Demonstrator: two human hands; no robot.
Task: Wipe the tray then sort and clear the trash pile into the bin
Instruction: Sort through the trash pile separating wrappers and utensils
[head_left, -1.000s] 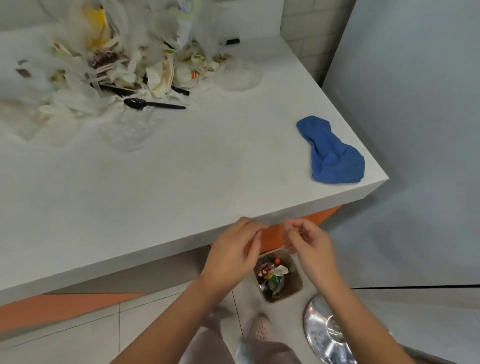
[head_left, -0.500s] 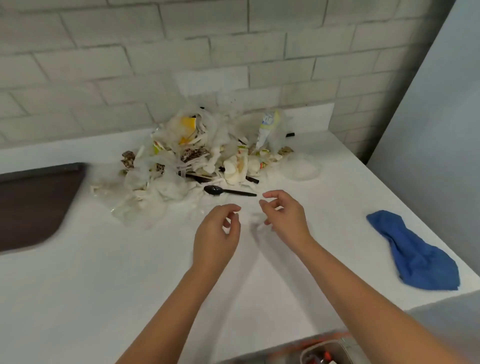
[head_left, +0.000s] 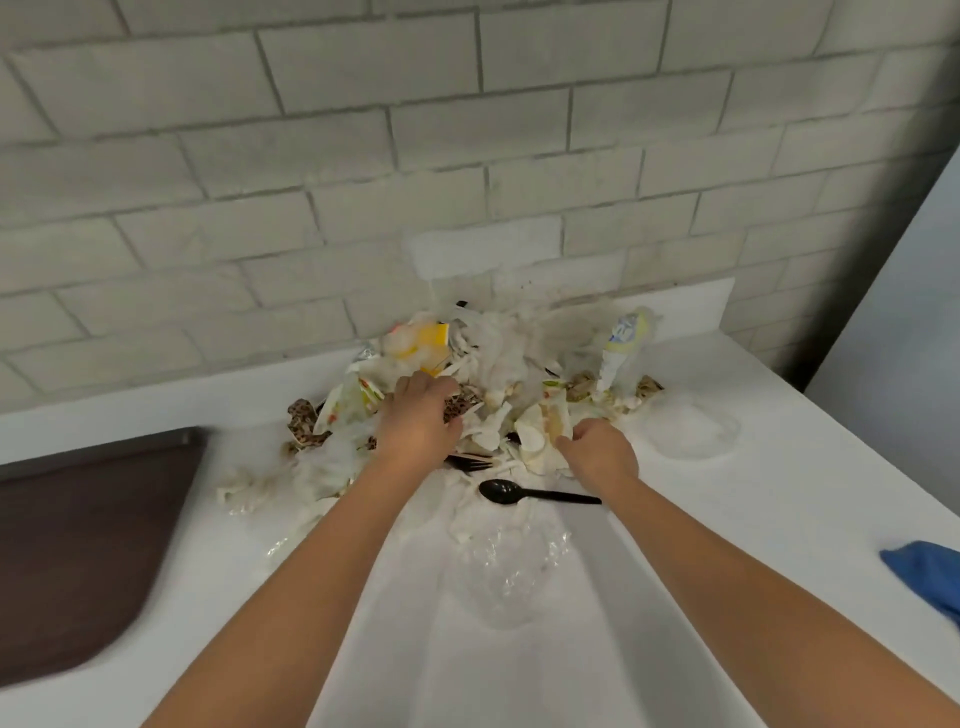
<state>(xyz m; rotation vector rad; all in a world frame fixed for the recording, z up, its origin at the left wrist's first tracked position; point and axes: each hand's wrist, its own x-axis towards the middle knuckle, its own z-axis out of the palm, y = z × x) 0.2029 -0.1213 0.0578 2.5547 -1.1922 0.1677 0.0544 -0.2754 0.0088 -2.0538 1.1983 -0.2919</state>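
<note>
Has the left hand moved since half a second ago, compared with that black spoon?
Yes. The left hand was on the near side of the black spoon; now it lies beyond it, towards the wall, fingers in the trash pile.

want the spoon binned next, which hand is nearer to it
Right. The right hand sits just behind the spoon's handle end, at the pile's front edge; the left hand is farther off, deeper in the pile to the spoon's left.

Bright, diffuse light; white counter right of the trash pile nearly blown out. Soft shadows under forearms in front of the pile. Slight blur; wide-angle bending at edges.
</note>
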